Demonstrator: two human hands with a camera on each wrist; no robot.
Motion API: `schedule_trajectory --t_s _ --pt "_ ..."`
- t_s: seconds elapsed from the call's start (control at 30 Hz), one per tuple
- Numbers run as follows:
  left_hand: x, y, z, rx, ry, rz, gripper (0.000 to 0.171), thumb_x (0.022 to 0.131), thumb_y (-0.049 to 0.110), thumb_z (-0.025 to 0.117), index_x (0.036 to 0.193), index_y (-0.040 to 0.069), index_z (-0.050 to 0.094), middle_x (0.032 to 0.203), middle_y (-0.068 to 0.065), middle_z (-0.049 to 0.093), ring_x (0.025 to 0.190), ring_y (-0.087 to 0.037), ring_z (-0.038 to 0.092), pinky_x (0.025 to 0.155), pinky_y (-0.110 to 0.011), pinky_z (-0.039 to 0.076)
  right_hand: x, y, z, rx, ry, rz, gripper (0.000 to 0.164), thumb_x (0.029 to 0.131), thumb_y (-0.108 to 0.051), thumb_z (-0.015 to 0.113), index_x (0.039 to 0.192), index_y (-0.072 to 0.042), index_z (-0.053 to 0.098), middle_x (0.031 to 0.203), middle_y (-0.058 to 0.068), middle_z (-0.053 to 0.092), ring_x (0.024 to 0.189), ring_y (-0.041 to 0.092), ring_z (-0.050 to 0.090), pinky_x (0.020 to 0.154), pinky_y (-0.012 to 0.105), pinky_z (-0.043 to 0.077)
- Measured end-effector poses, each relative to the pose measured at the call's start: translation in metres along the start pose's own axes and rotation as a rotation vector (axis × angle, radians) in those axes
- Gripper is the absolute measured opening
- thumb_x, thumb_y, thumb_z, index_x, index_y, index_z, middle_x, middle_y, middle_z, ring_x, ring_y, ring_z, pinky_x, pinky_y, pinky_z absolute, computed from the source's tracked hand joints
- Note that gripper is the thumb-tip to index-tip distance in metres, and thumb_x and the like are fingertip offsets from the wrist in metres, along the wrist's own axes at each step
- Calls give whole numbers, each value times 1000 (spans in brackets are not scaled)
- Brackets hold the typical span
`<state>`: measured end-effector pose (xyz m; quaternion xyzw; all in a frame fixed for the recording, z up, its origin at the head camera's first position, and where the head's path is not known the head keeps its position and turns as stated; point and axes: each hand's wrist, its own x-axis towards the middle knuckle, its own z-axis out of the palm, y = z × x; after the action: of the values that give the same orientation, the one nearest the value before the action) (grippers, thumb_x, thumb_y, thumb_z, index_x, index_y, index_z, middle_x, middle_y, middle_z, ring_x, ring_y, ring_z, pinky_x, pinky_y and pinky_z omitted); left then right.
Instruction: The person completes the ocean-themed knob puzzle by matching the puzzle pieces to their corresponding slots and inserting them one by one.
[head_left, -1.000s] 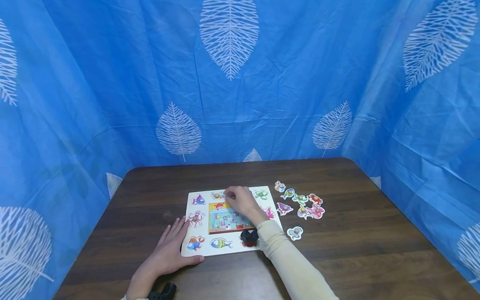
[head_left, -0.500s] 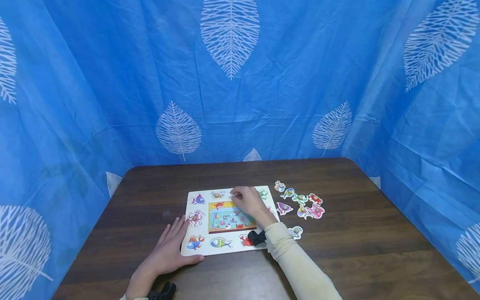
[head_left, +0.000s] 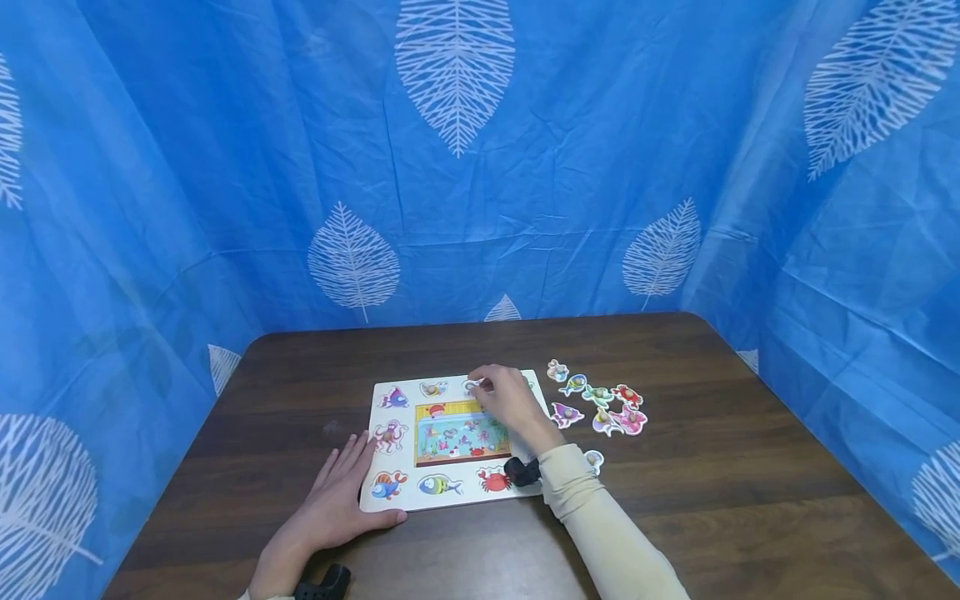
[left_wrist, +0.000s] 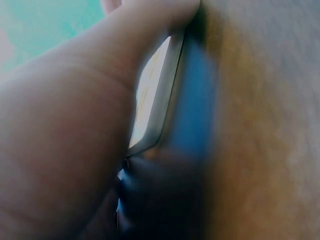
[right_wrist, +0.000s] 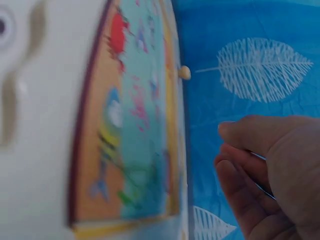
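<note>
A white puzzle board (head_left: 474, 495) with sea-animal pictures lies flat on the table. My left hand (head_left: 337, 500) rests against its left side, fingers spread and the thumb at the front left corner. In the left wrist view the board's edge (left_wrist: 167, 100) shows beside that hand. Over the board's upper right part is my right hand (head_left: 513, 402), which appears to hold nothing. The right wrist view shows its thumb (right_wrist: 240, 131) and fingers loosely bent and slightly apart. Knobs show on the octopus piece (head_left: 390, 436) and on the piece at the top edge (head_left: 433, 389).
Several loose knobbed pieces lie right of the board, among them a red crab (head_left: 627, 395), a green turtle (head_left: 597, 396) and a purple fish (head_left: 566, 414). A pale piece (head_left: 594, 460) is partly behind the right sleeve (head_left: 600, 521). A blue curtain (head_left: 570, 167) surrounds the table.
My right hand has moved right along the board's top edge, away from the knobbed piece there, which now shows uncovered. My left hand has stayed in place.
</note>
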<state>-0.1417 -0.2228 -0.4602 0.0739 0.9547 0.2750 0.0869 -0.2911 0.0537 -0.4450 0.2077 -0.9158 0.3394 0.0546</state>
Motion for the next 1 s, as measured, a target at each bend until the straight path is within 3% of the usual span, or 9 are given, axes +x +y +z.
schedule_trajectory --t_s 0.63,1.0 --pt "0 -3 -1 0 11 14 128 73 70 81 161 -3 24 169 -26 19 157 -46 13 125 -65 9 2 26 -35 -13 94 86 23 96 -12 73 119 -8 75 115 9 76 106 26 72 96 42 58" --pt "1 -3 -1 4 0 12 127 74 71 80 162 -1 23 169 -26 18 157 -46 12 125 -65 9 -3 55 -50 -53 137 151 30 98 -10 70 127 -6 72 122 15 74 112 32 70 98 48 56"
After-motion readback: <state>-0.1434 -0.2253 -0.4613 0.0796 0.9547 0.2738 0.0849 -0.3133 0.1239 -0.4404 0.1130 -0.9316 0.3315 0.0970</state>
